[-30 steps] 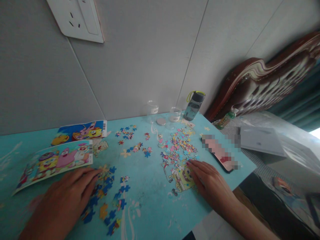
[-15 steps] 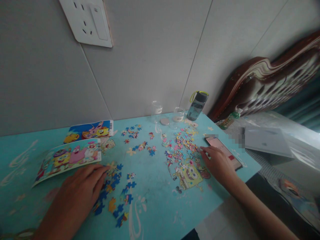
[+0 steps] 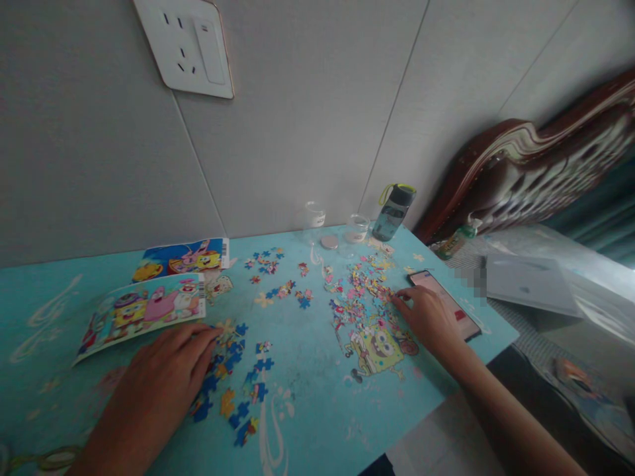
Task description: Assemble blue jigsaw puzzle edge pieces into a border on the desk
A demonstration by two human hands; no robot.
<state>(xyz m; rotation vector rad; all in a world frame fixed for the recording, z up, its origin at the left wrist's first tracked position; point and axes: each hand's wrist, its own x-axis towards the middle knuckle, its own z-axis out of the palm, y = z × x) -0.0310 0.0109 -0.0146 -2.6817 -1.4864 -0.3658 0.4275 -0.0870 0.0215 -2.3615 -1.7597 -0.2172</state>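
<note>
1. Our left hand [image 3: 159,387] lies flat and palm down on the table [image 3: 307,396], fingers spread a little and holding nothing. Its fingertips rest on the near edge of a cluster of blue pieces [image 3: 233,383], probably to steady them while we sort.
2. Just beyond that hand lies a glossy reference picture [image 3: 143,311], turned toward us, likely for checking against. A second printed card [image 3: 181,256] lies farther off.
3. Our right hand [image 3: 429,317] reaches forward, fingers loosely together. The fingertips touch the edge of the loose pile [image 3: 360,291]; we cannot tell whether a piece is pinched.
4. Just inward of the right wrist sits a joined section [image 3: 380,344], a flat yellow cartoon figure, kept apart from the unsorted heap.
5. A phone [image 3: 449,301] lies flat, close against the outer side of the right hand, screen up.
6. Well beyond the pile stand two clear jars [image 3: 354,228] and a small round lid [image 3: 329,242]; a tinted water bottle [image 3: 393,211] stands upright beside them.
7. The pieces are thin, matte, knob-edged card. The tabletop is smooth turquoise, with pale swirls and scuffs.
</note>
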